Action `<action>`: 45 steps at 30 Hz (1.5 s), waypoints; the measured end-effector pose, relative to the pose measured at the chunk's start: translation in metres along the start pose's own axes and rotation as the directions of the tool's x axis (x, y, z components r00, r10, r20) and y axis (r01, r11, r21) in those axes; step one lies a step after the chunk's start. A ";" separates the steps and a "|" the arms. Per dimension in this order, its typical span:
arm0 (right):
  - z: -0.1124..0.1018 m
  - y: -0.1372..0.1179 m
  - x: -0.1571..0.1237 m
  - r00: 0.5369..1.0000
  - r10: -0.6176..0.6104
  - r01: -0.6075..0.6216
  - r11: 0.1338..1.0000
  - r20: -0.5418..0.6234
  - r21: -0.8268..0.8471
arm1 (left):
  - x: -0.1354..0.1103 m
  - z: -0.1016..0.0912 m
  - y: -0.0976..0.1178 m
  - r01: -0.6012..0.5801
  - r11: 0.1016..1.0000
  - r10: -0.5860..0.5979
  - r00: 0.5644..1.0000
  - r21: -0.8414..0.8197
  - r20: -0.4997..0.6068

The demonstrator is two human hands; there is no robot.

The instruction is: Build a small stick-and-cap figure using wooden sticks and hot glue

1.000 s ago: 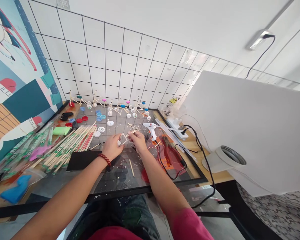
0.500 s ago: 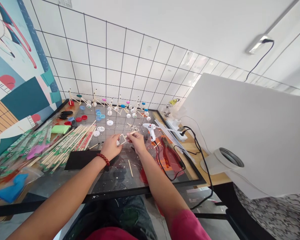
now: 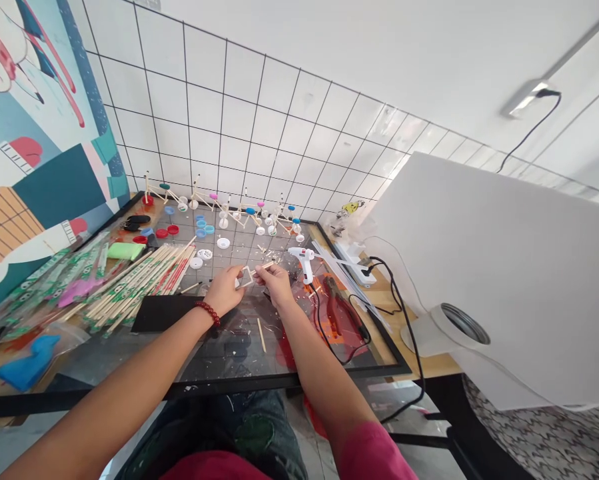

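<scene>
Between my hands is a small frame of short wooden sticks (image 3: 248,279). My left hand (image 3: 225,291), with a red bead bracelet at the wrist, pinches its left side. My right hand (image 3: 275,283) is closed on a short wooden stick (image 3: 264,268) whose end lies at or close to the frame's right corner; whether they are joined I cannot tell. A loose stick (image 3: 262,335) lies on the glass tabletop in front of my hands. To the right stands a white glue gun (image 3: 303,261) with its cord trailing down.
Wrapped chopsticks (image 3: 144,287) and green clay (image 3: 126,251) lie at left. Stick models with bottle-cap wheels (image 3: 260,231) line the back, near loose caps (image 3: 162,233). Red pliers (image 3: 339,310), a power strip (image 3: 354,260) and a black cable are at right.
The view has shifted slightly, so everything sits a little lower and to the right. Both hands keep nearly the same hold on the frame and the stick.
</scene>
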State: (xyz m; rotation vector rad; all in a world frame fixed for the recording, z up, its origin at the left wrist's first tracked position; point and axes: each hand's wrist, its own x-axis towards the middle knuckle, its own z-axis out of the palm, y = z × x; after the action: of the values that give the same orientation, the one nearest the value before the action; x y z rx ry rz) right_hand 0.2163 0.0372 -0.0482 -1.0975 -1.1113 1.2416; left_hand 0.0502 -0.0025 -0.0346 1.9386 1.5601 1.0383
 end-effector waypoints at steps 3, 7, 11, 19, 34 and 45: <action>0.000 0.000 0.000 1.000 -0.021 0.021 1.000 0.005 -0.013 | 0.002 0.001 -0.001 0.008 0.998 -0.009 1.000 -0.062 -0.005; 0.002 -0.001 -0.001 1.000 -0.016 0.016 1.000 -0.002 0.015 | 0.003 0.001 -0.003 0.013 0.997 -0.013 1.000 -0.079 -0.003; 0.004 -0.002 -0.002 1.000 -0.004 0.004 1.000 -0.006 0.019 | 0.003 0.001 -0.003 0.017 0.997 -0.017 1.000 -0.079 -0.007; 0.005 -0.003 -0.003 1.000 -0.012 0.013 1.000 -0.008 0.013 | 0.003 0.001 -0.004 0.021 0.996 -0.021 1.000 -0.082 -0.007; 0.005 -0.001 -0.001 1.000 0.001 -0.001 0.999 0.014 0.039 | 0.003 -0.001 -0.003 0.018 0.997 -0.018 1.000 -0.072 -0.006; 0.004 -0.001 -0.002 0.999 -0.022 0.021 0.999 0.028 0.041 | 0.004 0.002 -0.005 0.033 0.999 -0.033 0.999 0.003 0.010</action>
State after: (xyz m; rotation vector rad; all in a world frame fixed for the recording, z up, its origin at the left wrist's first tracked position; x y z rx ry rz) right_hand 0.2120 0.0352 -0.0464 -1.0380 -1.1122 1.2616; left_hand 0.0489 0.0030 -0.0380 1.9111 1.5833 1.0120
